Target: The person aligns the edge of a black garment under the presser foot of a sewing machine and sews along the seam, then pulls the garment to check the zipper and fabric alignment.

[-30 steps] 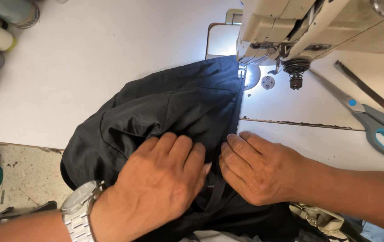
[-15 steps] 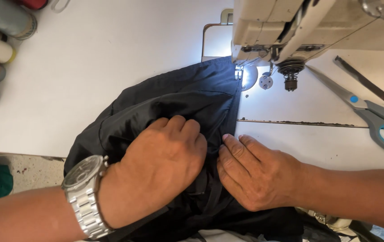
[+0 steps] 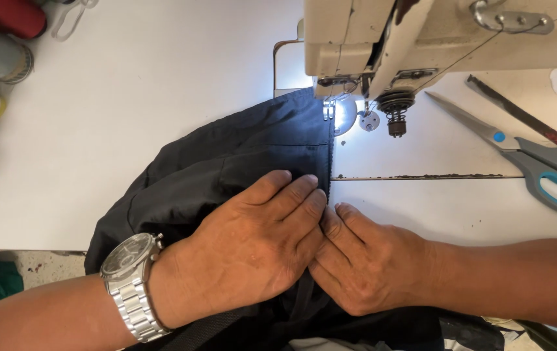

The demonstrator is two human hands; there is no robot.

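My left hand (image 3: pixel 252 244) and right hand (image 3: pixel 363 266) press flat, fingers open, on the black fabric (image 3: pixel 239 156). Its straight edge runs far, toward the sewing machine (image 3: pixel 421 45) needle.

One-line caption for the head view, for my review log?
Both hands, left hand and right hand, press black fabric flat before the sewing machine.

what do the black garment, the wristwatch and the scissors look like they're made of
Black garment: thin woven fabric, probably synthetic, with a slight sheen and soft folds.
Wristwatch: silver metal, likely steel; its link band has a brushed shine.
Scissors: grey metal blades with blue and grey handles that look plastic.
The left hand and right hand press flat on the garment.
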